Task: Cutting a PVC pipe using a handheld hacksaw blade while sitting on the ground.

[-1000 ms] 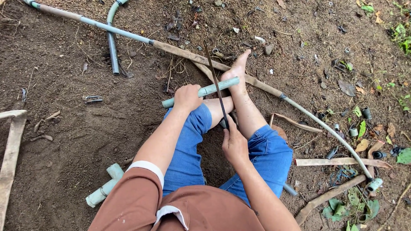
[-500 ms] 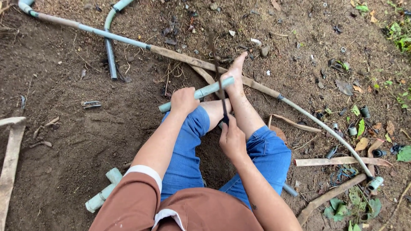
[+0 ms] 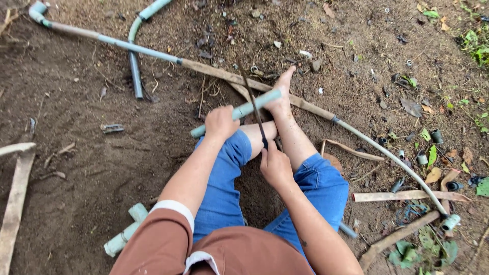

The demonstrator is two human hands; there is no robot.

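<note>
Left grip (image 3: 220, 122) round smooth green pipe (image 3: 239, 111).

**Bare dirt ground strewn with pipe and scraps**

The ground (image 3: 91, 168) is dark, bare soil. A long muddy pipe (image 3: 214, 71) crosses it from far left to near right, ending in a pale fitting (image 3: 451, 222). A curved green pipe (image 3: 135, 61) lies far left. A short pale pipe piece (image 3: 125, 237) lies near left beside a wooden plank (image 3: 15, 203). Dry leaves (image 3: 433, 175) and small pipe offcuts (image 3: 436, 136) litter the right side.
</note>
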